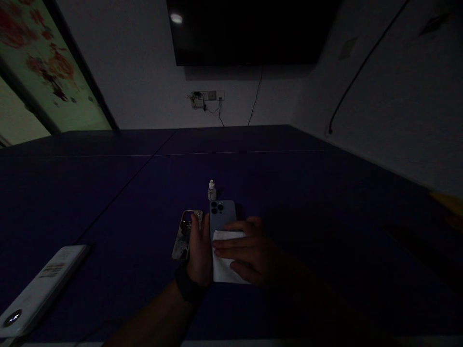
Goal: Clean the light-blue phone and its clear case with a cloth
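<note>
A blue smartphone (223,221) with several round camera lenses stands tilted, its back toward me. My left hand (199,250), with a dark watch on the wrist, grips it along its left edge. Over the phone's lower back lies a white cloth (224,270), pinned there by the fingers of my right hand (249,250). Just left of my left hand is a patterned phone case (181,243) on the table, partly hidden by that hand. Behind the phone stands a small clear bottle (211,193) with a white cap.
The dark blue table (119,221) has a seam running across it on the left. A long white device (47,284) lies at the lower left. On the far wall are a black screen (249,33) and power sockets (208,95) with cables. Something yellow (448,200) shows at the right edge.
</note>
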